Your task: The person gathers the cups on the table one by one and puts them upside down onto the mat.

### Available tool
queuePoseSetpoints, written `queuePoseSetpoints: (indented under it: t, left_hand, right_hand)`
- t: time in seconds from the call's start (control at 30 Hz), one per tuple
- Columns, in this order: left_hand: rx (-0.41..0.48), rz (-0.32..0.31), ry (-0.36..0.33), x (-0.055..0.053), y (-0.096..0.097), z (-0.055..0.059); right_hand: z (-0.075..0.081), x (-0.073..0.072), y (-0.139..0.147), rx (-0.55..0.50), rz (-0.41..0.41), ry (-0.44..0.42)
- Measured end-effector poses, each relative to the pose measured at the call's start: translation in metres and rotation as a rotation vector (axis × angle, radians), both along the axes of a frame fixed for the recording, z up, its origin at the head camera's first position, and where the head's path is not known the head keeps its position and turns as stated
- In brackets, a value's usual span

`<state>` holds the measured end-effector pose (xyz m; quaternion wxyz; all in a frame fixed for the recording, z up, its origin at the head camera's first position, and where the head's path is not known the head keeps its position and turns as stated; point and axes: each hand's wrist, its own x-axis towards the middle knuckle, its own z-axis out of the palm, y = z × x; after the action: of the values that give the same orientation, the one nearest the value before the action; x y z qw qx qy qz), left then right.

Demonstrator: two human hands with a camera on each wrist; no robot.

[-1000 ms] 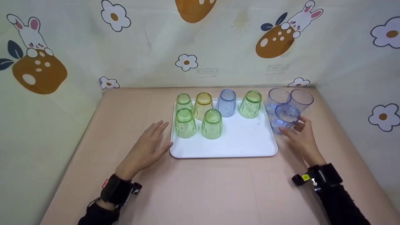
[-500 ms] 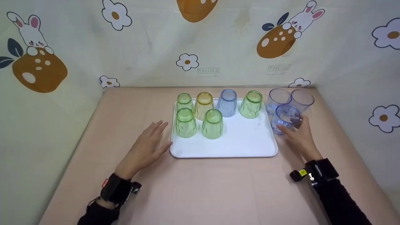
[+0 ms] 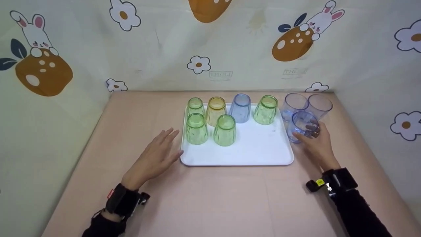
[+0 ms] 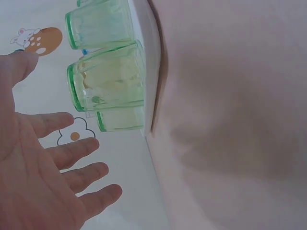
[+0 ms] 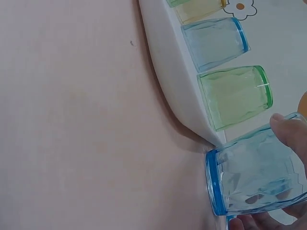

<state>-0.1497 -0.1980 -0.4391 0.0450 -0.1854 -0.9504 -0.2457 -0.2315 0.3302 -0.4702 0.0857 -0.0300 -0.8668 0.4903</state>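
Note:
My right hand (image 3: 317,143) grips a blue glass (image 3: 297,126) that stands mouth up just right of the white tray (image 3: 256,154). In the right wrist view, the thumb (image 5: 290,134) lies on one side of this glass and the other fingers curl round its far side. Two more blue glasses, one a tumbler (image 3: 292,105) and one a clearer tumbler (image 3: 319,105), stand close behind it. My left hand (image 3: 151,159) is held by the tray's left edge, fingers spread and holding nothing; whether its thumb touches the tray is unclear.
Upside down on the tray are several green glasses (image 3: 224,131), a yellow glass (image 3: 215,112) and a blue glass (image 3: 240,108). The tray lies on a pink-beige tabletop (image 3: 223,200). A patterned cloth wall (image 3: 158,49) borders the table at the back and sides.
My right hand's fingers have closed further round the front blue glass, their tips now showing through it. The left hand stays by the tray, and the glasses on the tray stay put.

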Motion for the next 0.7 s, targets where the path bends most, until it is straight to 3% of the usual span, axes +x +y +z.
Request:
queuePoseSetpoints:
  t: [0.43,0.7]
  left_hand:
    - [-0.001,-0.01,-0.012,0.003,0.003,0.004]
    - [0.013,-0.007,-0.015,0.001,0.004,0.005]
  right_hand:
    - [0.011,0.011,-0.007,-0.034,-0.004,-0.011]
    - [0.021,0.015,-0.014,-0.137,0.021,0.081]
